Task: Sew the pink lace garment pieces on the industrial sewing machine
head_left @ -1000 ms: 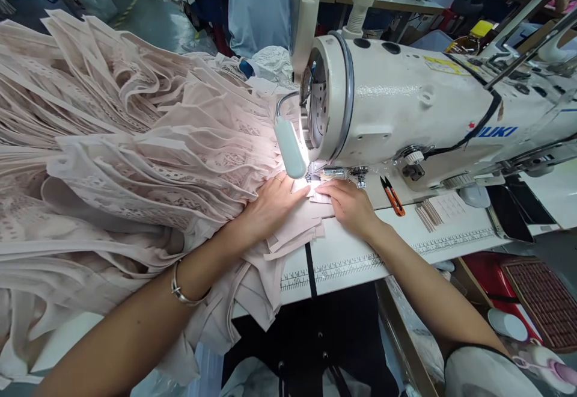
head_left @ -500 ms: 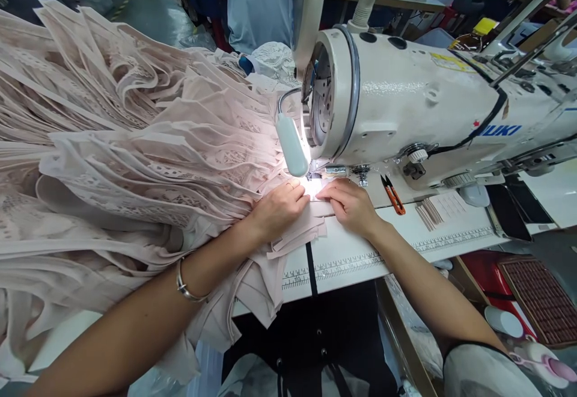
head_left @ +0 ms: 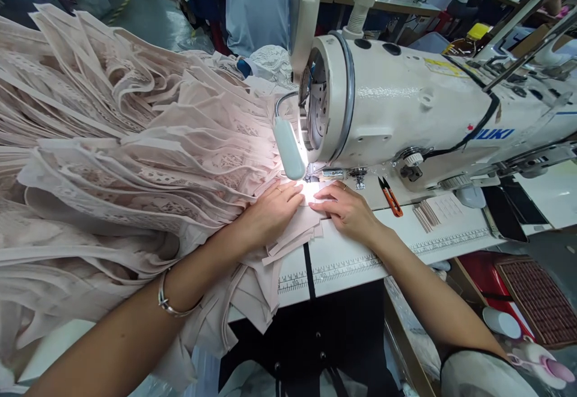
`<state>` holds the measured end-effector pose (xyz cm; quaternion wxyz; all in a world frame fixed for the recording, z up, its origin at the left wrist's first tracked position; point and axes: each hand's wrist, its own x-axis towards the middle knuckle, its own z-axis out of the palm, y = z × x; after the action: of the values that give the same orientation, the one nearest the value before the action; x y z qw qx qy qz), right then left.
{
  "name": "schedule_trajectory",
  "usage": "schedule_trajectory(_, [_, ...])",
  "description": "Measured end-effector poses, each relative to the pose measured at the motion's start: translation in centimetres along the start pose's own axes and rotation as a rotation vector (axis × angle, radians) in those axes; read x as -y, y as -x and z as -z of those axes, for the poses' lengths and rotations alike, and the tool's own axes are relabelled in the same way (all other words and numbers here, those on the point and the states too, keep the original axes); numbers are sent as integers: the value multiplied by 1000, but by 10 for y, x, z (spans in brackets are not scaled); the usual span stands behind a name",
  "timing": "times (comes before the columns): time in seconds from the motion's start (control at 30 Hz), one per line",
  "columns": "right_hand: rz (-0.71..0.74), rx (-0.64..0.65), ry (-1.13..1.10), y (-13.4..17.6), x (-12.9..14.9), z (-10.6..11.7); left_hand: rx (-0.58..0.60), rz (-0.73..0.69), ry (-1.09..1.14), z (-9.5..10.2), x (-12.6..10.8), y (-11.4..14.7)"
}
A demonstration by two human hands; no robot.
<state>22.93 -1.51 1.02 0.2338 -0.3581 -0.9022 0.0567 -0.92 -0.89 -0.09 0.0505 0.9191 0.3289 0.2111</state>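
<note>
A bright lamp lights a pale pink fabric piece (head_left: 309, 192) under the presser foot of a sewing machine (head_left: 383, 96). My left hand (head_left: 276, 213) lies on the fabric left of the needle area, fingers stretched forward and pressing down. To the right, my right hand (head_left: 349, 210) rests with extended fingertips on the near edge of the same piece. The glare hides the needle and the exact seam. Beside my left forearm spreads a large heap of pale pink lace-trimmed garments (head_left: 148, 168), with overlapping strip ends (head_left: 293, 237) at the table edge.
Orange-handled thread snips (head_left: 391, 197) lie right of my right hand. Further right are small fabric strips (head_left: 426, 215) and a dark phone-like slab (head_left: 505, 213). A printed ruler (head_left: 347, 269) runs along the table's front edge. The lamp head (head_left: 289, 147) hangs close above my fingers.
Both hands have flattened from a more pinched pose, their fingers now stretched over the fabric. My left forearm has shifted slightly left. The whole view has moved a little.
</note>
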Motion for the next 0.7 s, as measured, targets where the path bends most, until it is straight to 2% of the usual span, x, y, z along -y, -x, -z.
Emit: schedule_trajectory(0.7, [-78, 107, 65, -3, -5, -4, 33, 54, -37, 3, -1, -10])
